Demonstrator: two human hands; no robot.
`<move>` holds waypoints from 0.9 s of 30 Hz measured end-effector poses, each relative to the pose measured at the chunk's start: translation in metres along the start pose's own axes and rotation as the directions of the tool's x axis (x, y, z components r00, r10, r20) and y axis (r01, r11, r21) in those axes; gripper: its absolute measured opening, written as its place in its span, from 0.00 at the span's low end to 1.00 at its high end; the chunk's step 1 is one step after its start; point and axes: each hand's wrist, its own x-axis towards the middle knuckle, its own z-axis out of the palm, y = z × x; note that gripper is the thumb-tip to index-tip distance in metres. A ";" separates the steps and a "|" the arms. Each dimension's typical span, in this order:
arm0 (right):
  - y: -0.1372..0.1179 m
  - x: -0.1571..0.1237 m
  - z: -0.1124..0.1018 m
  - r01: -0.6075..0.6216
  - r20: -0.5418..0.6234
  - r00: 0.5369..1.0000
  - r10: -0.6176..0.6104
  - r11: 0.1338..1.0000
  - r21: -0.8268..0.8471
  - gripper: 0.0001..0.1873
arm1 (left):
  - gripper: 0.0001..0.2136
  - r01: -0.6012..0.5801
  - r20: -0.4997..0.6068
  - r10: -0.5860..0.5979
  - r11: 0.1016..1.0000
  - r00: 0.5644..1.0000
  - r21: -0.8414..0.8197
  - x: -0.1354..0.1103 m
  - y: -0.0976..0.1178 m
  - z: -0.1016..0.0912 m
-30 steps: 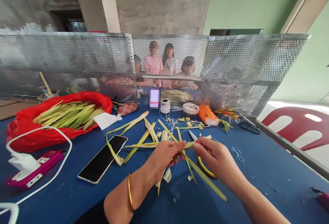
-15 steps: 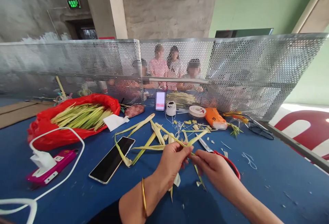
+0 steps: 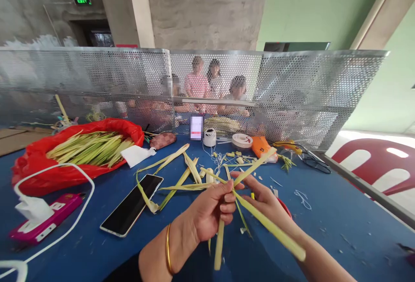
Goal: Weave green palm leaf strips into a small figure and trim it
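Note:
My left hand (image 3: 212, 208) is closed, pinching several pale green leaf strips where they cross. One leaf strip (image 3: 272, 226) runs down to the right, across the front of my right wrist. Another end points up to the right, and one hangs below my left fist. My right hand (image 3: 264, 198) is just right of the crossing, its fingers apart behind the strips; the index fingertip is near or touching the upper one. Red-handled scissors (image 3: 285, 208) lie mostly hidden behind my right hand. More loose strips (image 3: 177, 187) lie on the blue table to the left.
A red plastic bag (image 3: 29, 165) full of leaf strips stands at left, beside a magenta power strip (image 3: 58, 217) with a white cable. A black phone (image 3: 132, 204) lies nearby. A thread spool (image 3: 210, 137) and tape roll (image 3: 242, 141) stand before a perforated metal screen (image 3: 308, 96); people sit behind it.
My right hand has let go of the strips at the pinch and spread its fingers. A long strip now extends down right, and another hangs below my left hand. The view has shifted slightly.

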 end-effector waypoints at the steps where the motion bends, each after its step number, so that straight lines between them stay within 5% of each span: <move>1: 0.000 0.000 0.001 0.044 0.025 0.999 -0.043 0.999 -0.031 0.14 | 0.12 0.018 0.009 -0.018 1.000 1.000 -0.020 -0.001 0.000 0.000; 5: -0.001 -0.004 0.005 0.187 0.086 0.982 -0.171 0.948 -0.256 0.12 | 0.12 0.008 -0.006 -0.007 0.999 1.000 0.032 -0.001 -0.001 0.001; 11: -0.004 -0.010 0.011 0.241 0.101 0.970 -0.222 0.814 -0.528 0.17 | 0.10 -0.185 -0.216 0.241 0.950 0.946 0.251 0.013 -0.011 -0.002; 14: -0.003 -0.011 0.014 0.223 0.091 0.974 -0.208 0.810 -0.542 0.17 | 0.09 -0.206 -0.280 0.288 0.936 0.916 0.286 0.016 -0.013 -0.001; 20: 0.006 -0.005 0.008 0.167 0.008 0.983 -0.181 0.886 -0.433 0.15 | 0.13 -0.065 -0.175 0.093 0.985 0.980 0.160 0.007 -0.004 0.002; 27: 0.005 -0.009 0.015 0.163 0.070 0.987 -0.148 0.862 -0.480 0.16 | 0.07 -0.216 -0.288 0.306 0.927 0.907 0.306 0.015 -0.016 0.001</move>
